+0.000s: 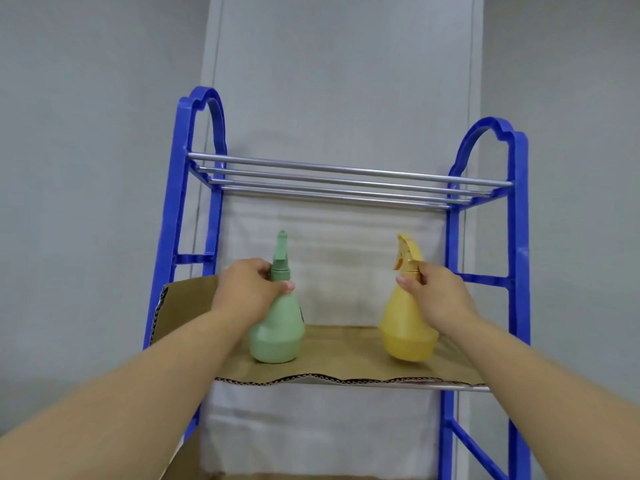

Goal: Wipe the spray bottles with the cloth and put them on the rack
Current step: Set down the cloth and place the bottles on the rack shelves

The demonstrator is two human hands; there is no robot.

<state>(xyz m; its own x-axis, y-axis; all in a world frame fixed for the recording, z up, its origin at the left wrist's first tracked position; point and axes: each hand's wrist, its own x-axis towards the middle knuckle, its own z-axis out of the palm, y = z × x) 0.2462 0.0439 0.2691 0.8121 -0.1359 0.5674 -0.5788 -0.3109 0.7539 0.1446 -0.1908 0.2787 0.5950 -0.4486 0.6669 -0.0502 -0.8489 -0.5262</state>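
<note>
Left hand [249, 289] grips the green spray bottle [277, 336] by its neck, thumb across the front just under the collar and fingers curled behind. Right hand [437, 293] holds the yellow spray bottle [405, 336] the same way, thumb and fingers pinched round the neck just below the orange trigger.

Both bottles are on the middle shelf of the blue rack [519, 271], on a sheet of corrugated cardboard [346, 362] that covers that shelf. The green bottle stands upright toward the rack's left side, its nozzle pointing up. The yellow one is toward the rack's right side and leans slightly; whether its base sits flat on the cardboard I cannot tell. The 2 bottles are well apart, with bare cardboard between them.

At the rack's left post the cardboard bends upward and sticks out past the frame. Above the bottles, the rack's top shelf is made of 4 metal rods [329, 181] running between the blue side frames. A second piece of cardboard [194, 459] shows low at the rack's left foot. Behind the rack is a white panel [346, 81] set in a grey wall [69, 168].
</note>
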